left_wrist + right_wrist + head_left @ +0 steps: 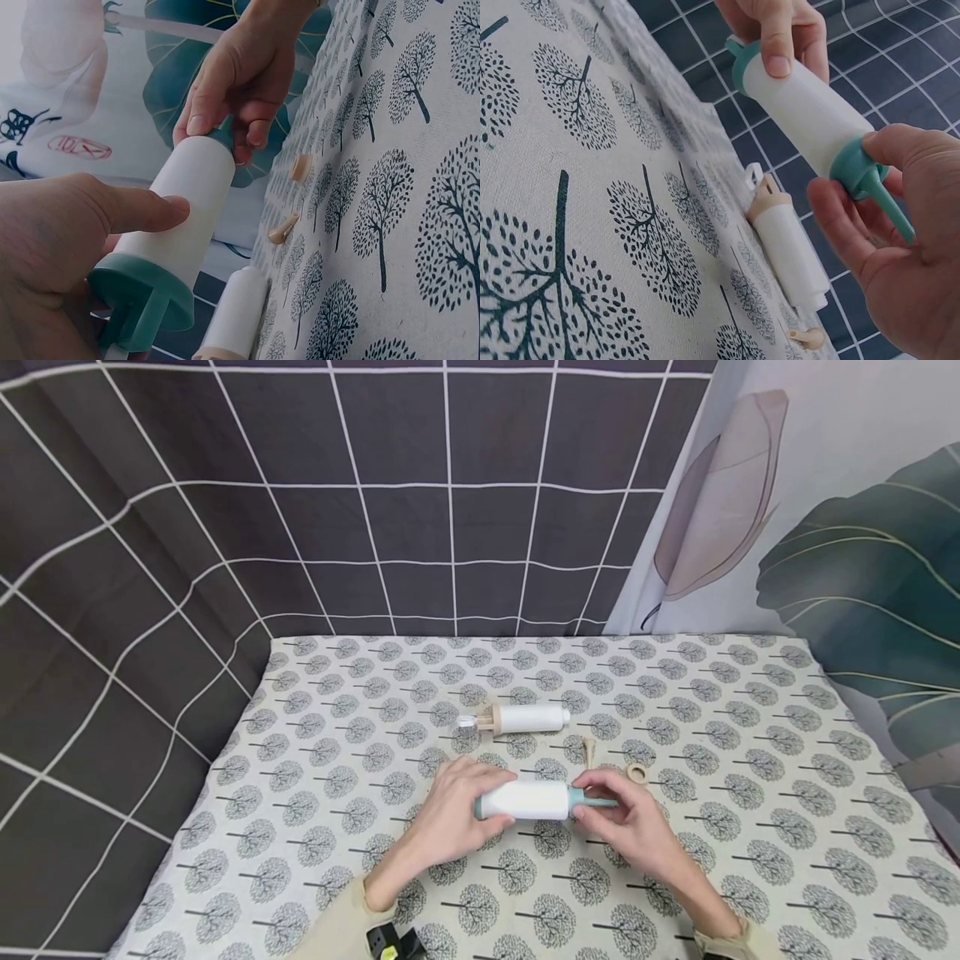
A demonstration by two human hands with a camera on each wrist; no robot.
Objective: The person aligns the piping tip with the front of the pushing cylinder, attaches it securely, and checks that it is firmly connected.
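My left hand grips a white syringe-like tube held level above the cloth, its thumb along the tube's side. In the left wrist view, a teal end piece with a slotted guide shows by the left palm. At the other end, my right hand pinches the teal collar between thumb and fingers. A thin teal nozzle points from that collar toward the right palm. Whether the collar is fully seated I cannot tell.
Behind the hands lies a second white tube with a beige collar and a clear handle on its left. A small beige nozzle and a beige ring lie to its right on the tree-print cloth. Curtains rise behind.
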